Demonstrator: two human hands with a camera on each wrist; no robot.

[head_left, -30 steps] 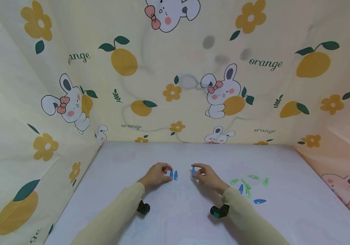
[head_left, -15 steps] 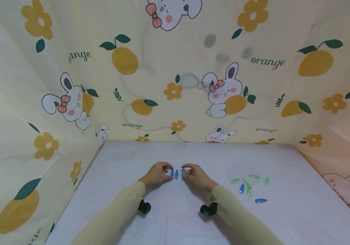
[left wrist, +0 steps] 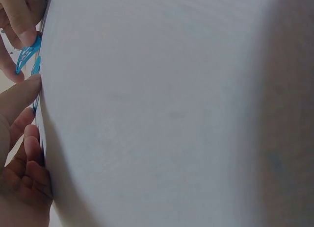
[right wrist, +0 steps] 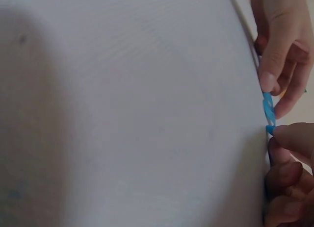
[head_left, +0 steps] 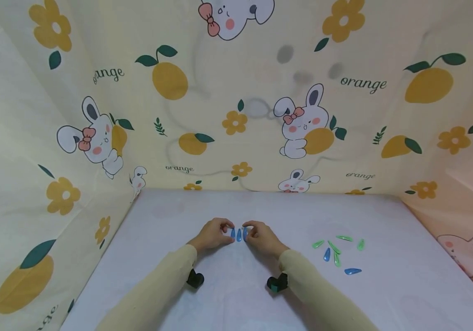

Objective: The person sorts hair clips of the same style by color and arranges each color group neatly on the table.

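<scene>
Beside the middle blue clip (head_left: 239, 235), the left blue clip (head_left: 233, 233) is pinched at nine o'clock by the left hand (head_left: 213, 234), the right blue clip (head_left: 245, 233) at three by the right hand (head_left: 262, 237).

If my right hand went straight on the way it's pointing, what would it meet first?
Your right hand would likely meet the middle blue clip, just short of your left hand, though exact heights are hard to judge.

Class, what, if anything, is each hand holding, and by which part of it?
The left hand pinches a blue clip, the right hand a second clip, each by its two ends, between thumb and finger.
</scene>
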